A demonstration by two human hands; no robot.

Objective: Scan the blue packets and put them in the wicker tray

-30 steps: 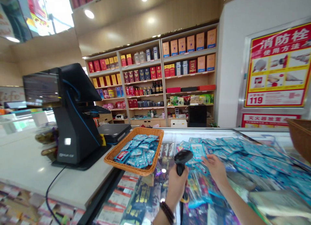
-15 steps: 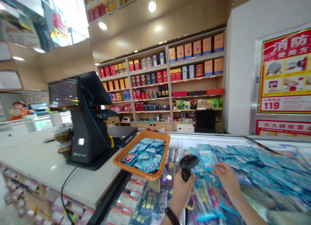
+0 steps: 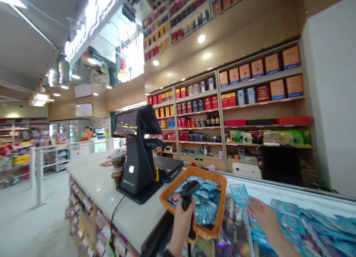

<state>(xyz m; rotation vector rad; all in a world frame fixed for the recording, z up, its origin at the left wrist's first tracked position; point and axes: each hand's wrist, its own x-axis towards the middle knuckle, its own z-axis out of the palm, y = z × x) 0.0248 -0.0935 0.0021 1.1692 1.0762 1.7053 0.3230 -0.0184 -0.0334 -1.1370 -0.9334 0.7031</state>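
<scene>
My left hand [image 3: 182, 218] is wrapped round the handle of a black barcode scanner [image 3: 189, 189], whose head hangs in front of an orange wicker basket [image 3: 204, 233]. Several small blue packets [image 3: 206, 203] fill the basket, one with a red patch among them. Between the fingers of my right hand [image 3: 261, 212] is a single blue packet [image 3: 239, 194], raised to the right of the basket, its printed face showing. More blue packets [image 3: 322, 227] lie spread over the glass counter at the right, partly behind my right forearm.
A black point-of-sale terminal [image 3: 136, 157] stands on the white counter [image 3: 102, 190], with a flat black box [image 3: 168, 167] and jars [image 3: 117, 164] beside it. Its cable hangs down the counter front. Shelves of boxed goods [image 3: 194, 105] line the back wall. A person [image 3: 87, 133] is far off left.
The view has swung left. My right hand has lifted the blue packet off the pile toward the basket. The scanner in my left hand has moved left, now in front of the basket.
</scene>
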